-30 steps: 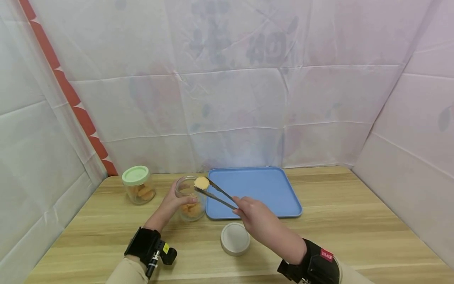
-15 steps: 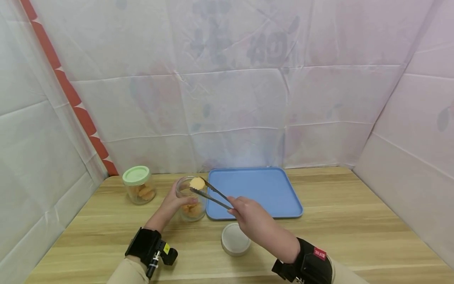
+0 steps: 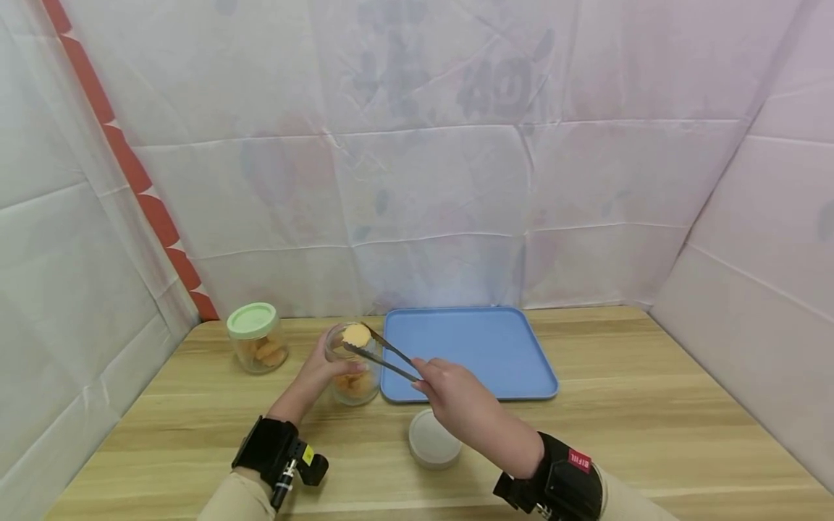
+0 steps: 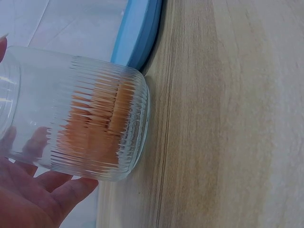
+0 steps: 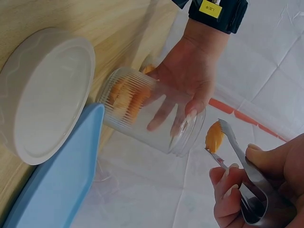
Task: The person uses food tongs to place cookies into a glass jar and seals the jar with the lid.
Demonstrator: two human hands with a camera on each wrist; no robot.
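With our left hand (image 3: 311, 378) wrapped round the open ribbed glass jar (image 3: 352, 365), our right hand (image 3: 449, 401) squeezes metal tongs (image 3: 381, 353) gripping a round yellow biscuit (image 3: 356, 334) over its mouth; we judge the next move is lowering it in and releasing it.

An open ribbed glass jar (image 3: 352, 369) of biscuits stands upright, metal tongs (image 3: 381, 352) pinching a biscuit (image 3: 356, 334) over its mouth

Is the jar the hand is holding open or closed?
Open. The jar has no lid on; a white lid lies on the table, and tongs hold a cookie over its mouth.
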